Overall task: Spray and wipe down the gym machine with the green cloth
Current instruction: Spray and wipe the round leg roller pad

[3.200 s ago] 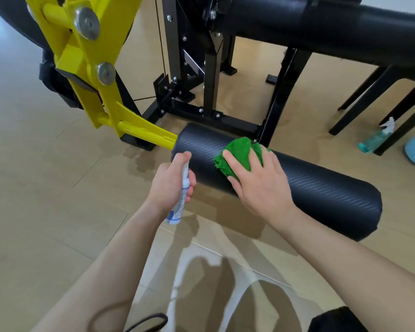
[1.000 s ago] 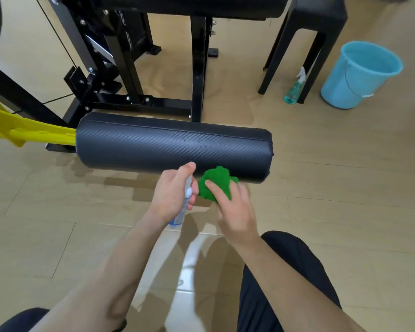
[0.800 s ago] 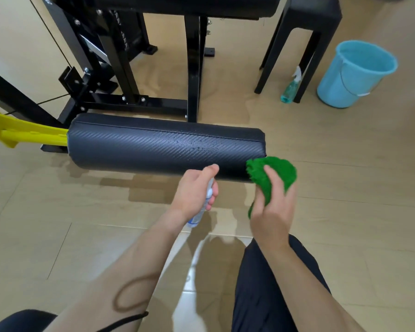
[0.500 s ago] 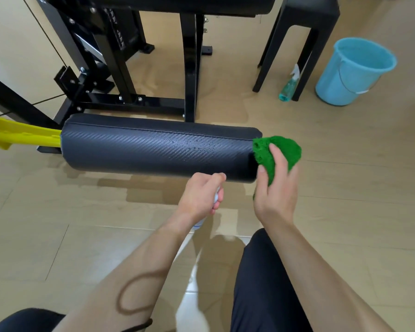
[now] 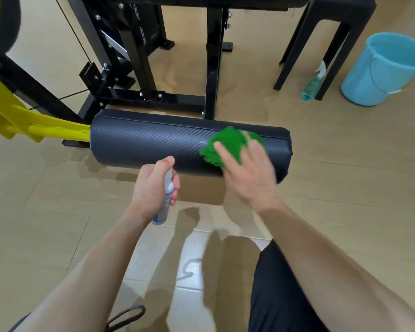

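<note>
A black padded roller [image 5: 149,146] of the gym machine lies across the middle of the view, fixed to a yellow arm [image 5: 46,130] at its left end. My right hand [image 5: 249,178] presses the green cloth [image 5: 230,144] flat on the roller's top near its right end, fingers spread over it. My left hand [image 5: 153,188] is closed around a small white spray bottle [image 5: 167,200], held just in front of the roller with the thumb on top. A few droplets show on the roller just left of the cloth.
The black machine frame [image 5: 139,97] stands behind the roller. A black stool [image 5: 326,32], a teal spray bottle [image 5: 313,85] and a blue bucket [image 5: 383,73] are at the back right. My dark-clad legs are at the bottom edge on the tan floor.
My right hand moved the green cloth from the roller's right end face up onto its top surface. My left hand with the spray bottle shifted slightly left.
</note>
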